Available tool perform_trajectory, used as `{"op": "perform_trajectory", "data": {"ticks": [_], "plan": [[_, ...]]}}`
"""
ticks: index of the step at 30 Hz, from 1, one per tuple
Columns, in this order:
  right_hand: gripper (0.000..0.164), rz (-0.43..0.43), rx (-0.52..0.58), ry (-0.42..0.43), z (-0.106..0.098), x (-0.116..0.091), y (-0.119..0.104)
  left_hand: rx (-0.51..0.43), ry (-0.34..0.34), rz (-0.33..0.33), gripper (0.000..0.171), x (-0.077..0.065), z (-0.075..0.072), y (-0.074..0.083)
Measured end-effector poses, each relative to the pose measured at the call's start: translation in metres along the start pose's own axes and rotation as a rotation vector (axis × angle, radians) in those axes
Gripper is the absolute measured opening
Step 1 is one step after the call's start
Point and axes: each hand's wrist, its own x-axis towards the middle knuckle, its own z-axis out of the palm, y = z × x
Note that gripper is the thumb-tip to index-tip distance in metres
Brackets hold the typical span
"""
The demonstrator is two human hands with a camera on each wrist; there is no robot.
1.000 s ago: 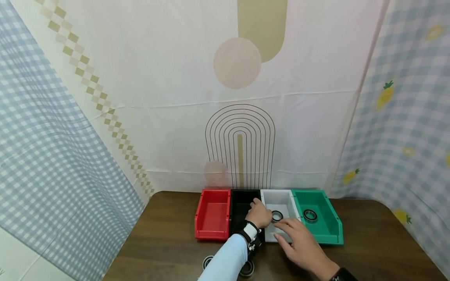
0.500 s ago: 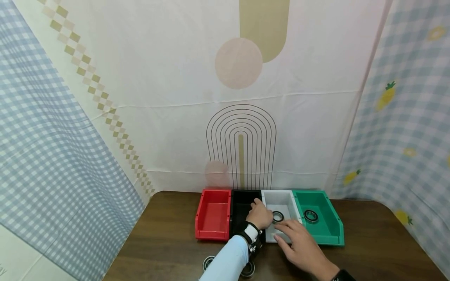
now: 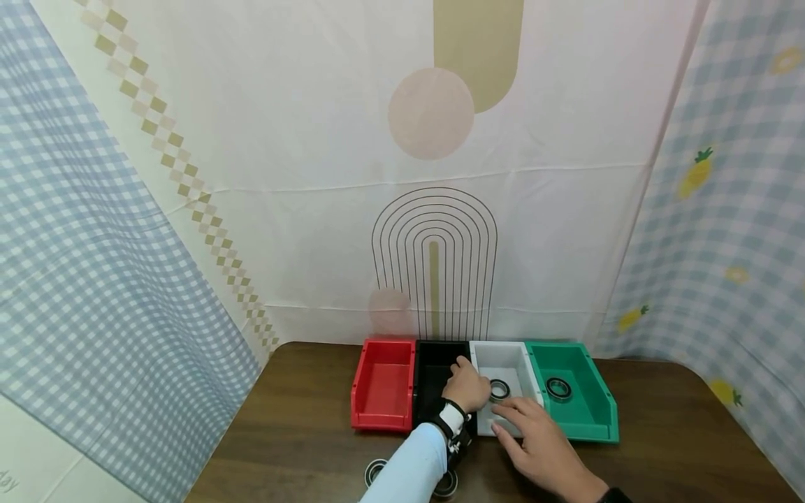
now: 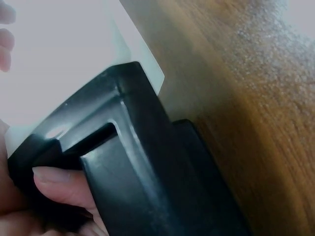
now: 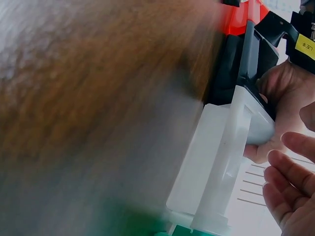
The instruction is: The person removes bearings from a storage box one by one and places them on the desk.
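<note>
My left hand (image 3: 467, 386) reaches over the black bin (image 3: 434, 356), at its wall beside the white bin (image 3: 501, 355). In the left wrist view its thumb (image 4: 64, 186) shows bent inside the black bin; whether it holds anything is hidden. My right hand (image 3: 537, 443) hovers at the white bin's front right, fingers loosely extended with nothing between them. A ring-shaped ball bearing (image 3: 499, 390) lies in the white bin, between the two hands. Another bearing (image 3: 559, 389) rests in the green bin (image 3: 594, 412).
The red bin (image 3: 381, 384) stands left of the black one; all the bins form a row against the hanging cloth (image 3: 314, 244). On the wooden table (image 3: 283, 419) in front lie two more bearings, one left (image 3: 375, 471) of the left sleeve, one right (image 3: 446, 483), partly covered.
Both hands keep their places at the bins, and no bearing is displaced. The whole head view has drifted slightly to the right.
</note>
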Motion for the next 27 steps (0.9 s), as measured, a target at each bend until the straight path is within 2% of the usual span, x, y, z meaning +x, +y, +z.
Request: {"op": "perform_trajectory", "data": {"ticks": [7, 11, 21, 27], "plan": [[0.023, 0.036, -0.018, -0.039, -0.002, 0.002, -0.001, -0.017, 0.019, -0.004, 0.072, 0.003, 0.003, -0.001], [0.023, 0.04, -0.031, -0.032, -0.003, 0.002, -0.001, -0.019, 0.023, -0.01, 0.072, 0.003, 0.004, -0.001], [0.029, 0.036, -0.062, -0.01, 0.001, 0.004, 0.002, -0.023, 0.016, 0.004, 0.068, -0.009, -0.006, 0.006], [0.029, 0.051, -0.068, -0.035, 0.001, 0.006, 0.002, -0.032, 0.02, 0.021, 0.071, 0.01, 0.009, -0.011]]}}
